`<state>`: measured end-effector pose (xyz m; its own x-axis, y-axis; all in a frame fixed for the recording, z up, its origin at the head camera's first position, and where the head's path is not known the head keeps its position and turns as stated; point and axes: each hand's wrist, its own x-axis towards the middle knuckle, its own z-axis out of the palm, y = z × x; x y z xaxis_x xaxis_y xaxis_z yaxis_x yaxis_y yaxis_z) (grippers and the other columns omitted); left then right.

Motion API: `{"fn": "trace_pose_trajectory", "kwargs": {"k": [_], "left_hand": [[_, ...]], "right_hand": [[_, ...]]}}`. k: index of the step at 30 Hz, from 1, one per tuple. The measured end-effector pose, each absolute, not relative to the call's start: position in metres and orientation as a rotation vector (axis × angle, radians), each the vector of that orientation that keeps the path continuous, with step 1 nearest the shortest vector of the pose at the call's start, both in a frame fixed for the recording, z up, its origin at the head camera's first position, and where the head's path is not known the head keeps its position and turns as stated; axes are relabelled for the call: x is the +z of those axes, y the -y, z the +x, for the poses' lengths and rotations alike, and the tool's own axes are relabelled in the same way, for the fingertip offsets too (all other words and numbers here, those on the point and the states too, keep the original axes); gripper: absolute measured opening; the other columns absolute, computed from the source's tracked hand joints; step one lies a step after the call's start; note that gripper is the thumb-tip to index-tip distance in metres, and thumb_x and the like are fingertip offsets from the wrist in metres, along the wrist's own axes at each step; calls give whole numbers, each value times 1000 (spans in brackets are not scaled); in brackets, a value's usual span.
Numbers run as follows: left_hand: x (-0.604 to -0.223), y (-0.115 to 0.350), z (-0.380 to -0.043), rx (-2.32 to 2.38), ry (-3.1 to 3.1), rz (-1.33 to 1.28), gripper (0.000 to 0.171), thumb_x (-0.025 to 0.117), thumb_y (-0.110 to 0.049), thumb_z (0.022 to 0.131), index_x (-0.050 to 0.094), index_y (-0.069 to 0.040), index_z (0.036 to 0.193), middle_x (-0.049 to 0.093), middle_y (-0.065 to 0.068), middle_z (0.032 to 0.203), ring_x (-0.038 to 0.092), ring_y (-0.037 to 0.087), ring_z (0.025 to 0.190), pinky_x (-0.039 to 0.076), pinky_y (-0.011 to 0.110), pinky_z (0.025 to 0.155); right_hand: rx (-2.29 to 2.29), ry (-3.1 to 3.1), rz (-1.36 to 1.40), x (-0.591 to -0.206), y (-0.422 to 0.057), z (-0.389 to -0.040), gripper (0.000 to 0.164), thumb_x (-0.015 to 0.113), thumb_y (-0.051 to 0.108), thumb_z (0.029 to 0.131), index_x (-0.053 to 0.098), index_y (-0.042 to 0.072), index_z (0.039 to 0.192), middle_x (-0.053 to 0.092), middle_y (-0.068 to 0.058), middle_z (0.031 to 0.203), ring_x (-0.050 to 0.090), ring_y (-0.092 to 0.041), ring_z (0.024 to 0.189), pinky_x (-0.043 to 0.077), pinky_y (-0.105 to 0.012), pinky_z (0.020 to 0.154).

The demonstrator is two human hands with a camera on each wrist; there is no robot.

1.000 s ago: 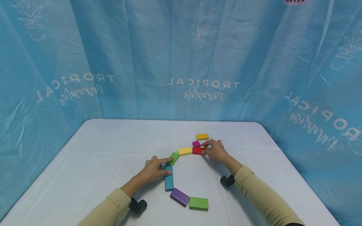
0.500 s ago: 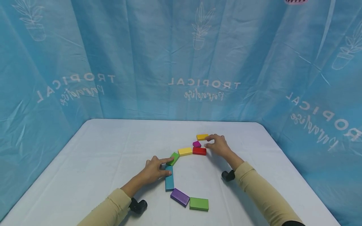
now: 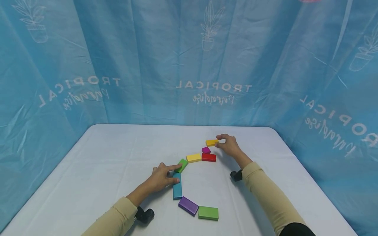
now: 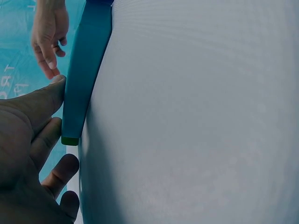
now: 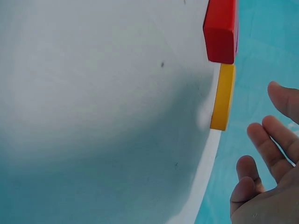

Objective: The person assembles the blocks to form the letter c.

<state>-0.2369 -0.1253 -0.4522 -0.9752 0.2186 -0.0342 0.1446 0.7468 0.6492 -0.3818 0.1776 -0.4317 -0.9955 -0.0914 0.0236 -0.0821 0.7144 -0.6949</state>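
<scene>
In the head view my left hand (image 3: 160,178) lies with its index finger extended over a small green block (image 3: 182,165) and its thumb on a blue block (image 3: 177,188); the left wrist view shows that blue block (image 4: 86,74) beside the thumb. My right hand (image 3: 228,145) is at the right end of an orange-yellow block (image 3: 211,143), thumb and index finger spread apart. Seen from the right wrist, those fingers hold nothing, and a gap appears between them and the orange-yellow block (image 5: 223,97). Closest to them otherwise are a magenta block (image 3: 206,150) and a red block (image 3: 208,157).
A yellow block (image 3: 193,158) continues the curved row between the small green and red ones. Toward the front, a purple block (image 3: 188,206) meets a larger green block (image 3: 208,213). All lie on a white-covered table (image 3: 118,150), with a blue printed curtain (image 3: 159,65) around it.
My right hand has left the red block and moved away from me to the orange-yellow block. The left hand keeps its place, and the blocks look unmoved.
</scene>
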Motion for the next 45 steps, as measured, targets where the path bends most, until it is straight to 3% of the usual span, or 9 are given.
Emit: {"fn": "trace_pose_trajectory", "kwargs": {"k": [15, 45], "left_hand": [[-454, 126, -237, 1035, -2832, 290, 58, 77, -32, 81, 58, -29, 135, 42, 5, 88, 33, 23, 83, 28, 35, 64], [-453, 124, -238, 1045, -2824, 283, 58, 78, -32, 80, 58, -30, 134, 42, 6, 88, 32, 23, 82, 28, 34, 63]], "right_hand": [[-1212, -2808, -37, -438, -175, -403, 46, 71, 15, 87, 59, 10, 131, 51, -13, 131, 43, -33, 120, 42, -47, 94], [-1143, -2766, 50, -439, -172, -419, 36, 70, 5, 85, 66, 11, 121, 49, -14, 129, 42, -32, 116, 43, -45, 93]]}}
